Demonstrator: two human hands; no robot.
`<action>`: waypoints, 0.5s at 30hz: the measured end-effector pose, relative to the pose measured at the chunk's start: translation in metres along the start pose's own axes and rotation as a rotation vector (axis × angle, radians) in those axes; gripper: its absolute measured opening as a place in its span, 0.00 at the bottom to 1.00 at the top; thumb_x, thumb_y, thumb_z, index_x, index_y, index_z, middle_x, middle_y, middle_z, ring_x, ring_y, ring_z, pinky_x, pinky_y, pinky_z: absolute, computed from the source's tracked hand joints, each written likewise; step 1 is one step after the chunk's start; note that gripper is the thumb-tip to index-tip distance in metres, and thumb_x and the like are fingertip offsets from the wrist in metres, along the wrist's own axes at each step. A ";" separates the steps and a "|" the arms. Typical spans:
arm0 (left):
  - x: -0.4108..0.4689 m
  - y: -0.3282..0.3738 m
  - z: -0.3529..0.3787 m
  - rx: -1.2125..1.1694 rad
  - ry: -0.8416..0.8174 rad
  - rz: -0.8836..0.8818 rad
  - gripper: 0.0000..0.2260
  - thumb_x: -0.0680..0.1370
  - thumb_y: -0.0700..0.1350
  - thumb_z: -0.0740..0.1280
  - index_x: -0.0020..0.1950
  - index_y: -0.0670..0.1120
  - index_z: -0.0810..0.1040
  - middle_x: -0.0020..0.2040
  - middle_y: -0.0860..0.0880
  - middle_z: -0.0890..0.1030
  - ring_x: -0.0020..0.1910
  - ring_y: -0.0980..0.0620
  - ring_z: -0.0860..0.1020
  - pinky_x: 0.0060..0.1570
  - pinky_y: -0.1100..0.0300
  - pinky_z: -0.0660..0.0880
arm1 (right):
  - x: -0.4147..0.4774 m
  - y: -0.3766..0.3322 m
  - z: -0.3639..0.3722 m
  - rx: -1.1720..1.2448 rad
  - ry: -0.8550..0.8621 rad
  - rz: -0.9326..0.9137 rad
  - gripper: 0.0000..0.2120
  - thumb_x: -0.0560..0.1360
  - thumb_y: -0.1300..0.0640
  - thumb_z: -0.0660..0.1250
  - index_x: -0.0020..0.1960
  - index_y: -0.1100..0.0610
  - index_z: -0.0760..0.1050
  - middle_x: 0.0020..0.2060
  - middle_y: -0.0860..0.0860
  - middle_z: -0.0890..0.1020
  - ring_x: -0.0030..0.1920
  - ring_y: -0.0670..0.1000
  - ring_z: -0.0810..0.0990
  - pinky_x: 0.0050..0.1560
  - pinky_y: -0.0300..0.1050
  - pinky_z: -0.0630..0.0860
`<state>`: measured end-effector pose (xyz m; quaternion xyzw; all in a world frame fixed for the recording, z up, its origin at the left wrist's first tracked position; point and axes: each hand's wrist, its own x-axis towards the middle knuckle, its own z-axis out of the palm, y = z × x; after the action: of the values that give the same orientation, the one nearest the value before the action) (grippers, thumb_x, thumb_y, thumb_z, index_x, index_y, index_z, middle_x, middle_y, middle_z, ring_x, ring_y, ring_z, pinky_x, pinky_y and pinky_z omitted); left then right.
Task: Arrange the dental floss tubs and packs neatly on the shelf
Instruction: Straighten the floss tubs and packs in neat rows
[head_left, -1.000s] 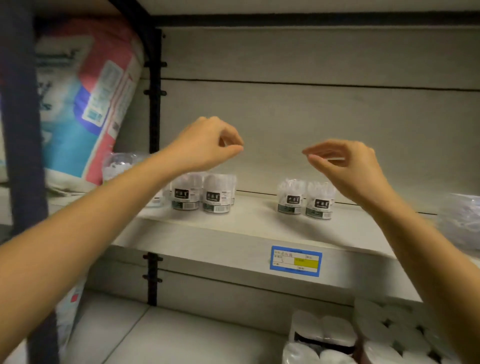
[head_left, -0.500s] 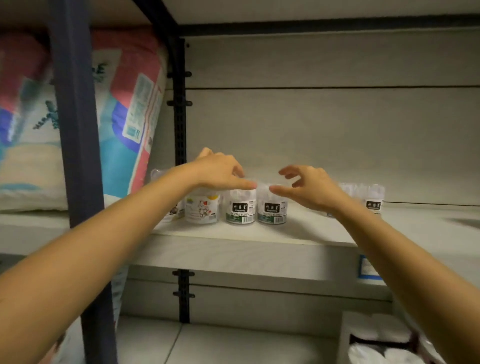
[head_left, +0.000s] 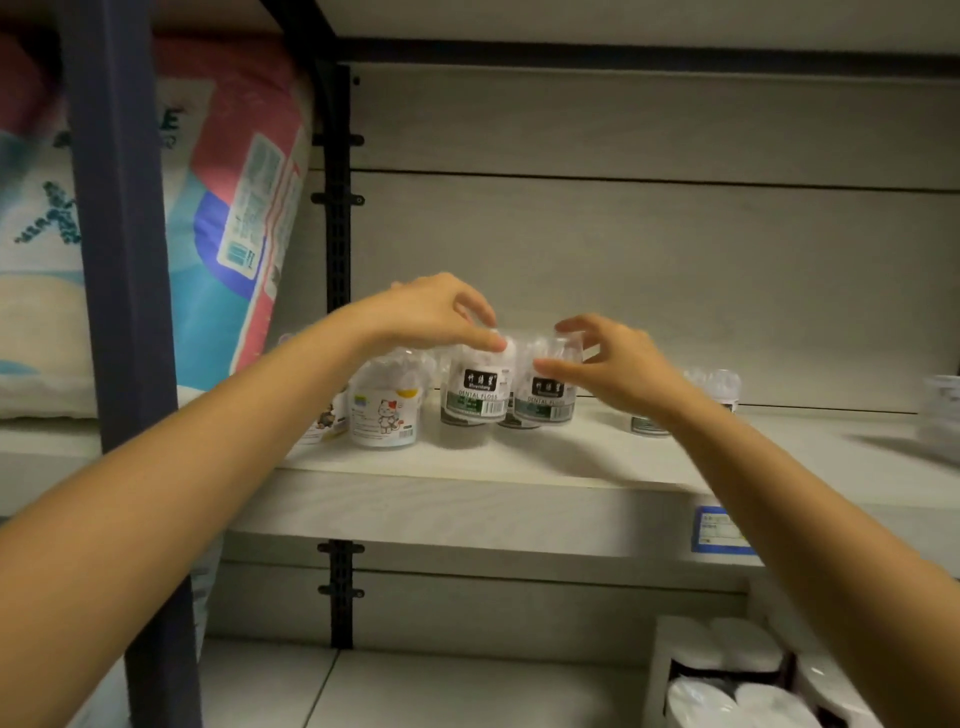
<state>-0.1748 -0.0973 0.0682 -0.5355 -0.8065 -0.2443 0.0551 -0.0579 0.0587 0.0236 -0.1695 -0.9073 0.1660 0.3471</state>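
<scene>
Two clear dental floss tubs with dark green labels stand side by side on the pale shelf (head_left: 519, 462). My left hand (head_left: 431, 312) grips the top of the left tub (head_left: 475, 395); my right hand (head_left: 618, 364) grips the top of the right tub (head_left: 548, 397). Both tubs look slightly raised or tilted off the board. A white tub with a cartoon cat label (head_left: 384, 410) stands just left of them, with another partly hidden behind my left forearm. More floss tubs (head_left: 719, 384) stand behind my right wrist.
A dark upright post (head_left: 124, 260) and a slotted black rail (head_left: 338, 208) bound the shelf on the left. A large pink and blue soft pack (head_left: 234, 182) fills the neighbouring bay. Paper rolls (head_left: 727, 675) sit on the lower shelf; a blue price tag (head_left: 719, 530) marks the shelf edge.
The view has swung left and closer. Both hands dropped from mid-air onto the two green-label tubs and closed on their lids.
</scene>
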 end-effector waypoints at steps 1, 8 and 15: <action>0.000 0.009 -0.004 -0.052 0.019 0.019 0.20 0.73 0.54 0.68 0.63 0.50 0.76 0.53 0.54 0.77 0.53 0.54 0.74 0.58 0.57 0.68 | -0.002 0.000 -0.013 0.006 0.014 -0.006 0.27 0.70 0.42 0.68 0.65 0.52 0.70 0.61 0.54 0.77 0.57 0.53 0.77 0.58 0.50 0.74; 0.009 0.081 0.003 -0.234 0.154 0.118 0.16 0.68 0.56 0.72 0.54 0.54 0.81 0.43 0.61 0.78 0.47 0.65 0.74 0.43 0.69 0.67 | -0.026 0.032 -0.104 0.041 0.038 0.014 0.28 0.67 0.39 0.67 0.65 0.49 0.70 0.54 0.50 0.76 0.54 0.52 0.77 0.58 0.54 0.76; 0.033 0.143 0.058 -0.328 0.154 0.109 0.17 0.67 0.53 0.74 0.53 0.50 0.82 0.42 0.57 0.80 0.47 0.58 0.78 0.50 0.64 0.72 | -0.050 0.100 -0.151 0.048 -0.024 0.064 0.27 0.68 0.42 0.68 0.64 0.50 0.71 0.52 0.50 0.76 0.49 0.50 0.80 0.56 0.52 0.77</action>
<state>-0.0515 0.0008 0.0766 -0.5600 -0.7192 -0.4092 0.0418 0.0997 0.1544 0.0594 -0.1880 -0.9013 0.2007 0.3346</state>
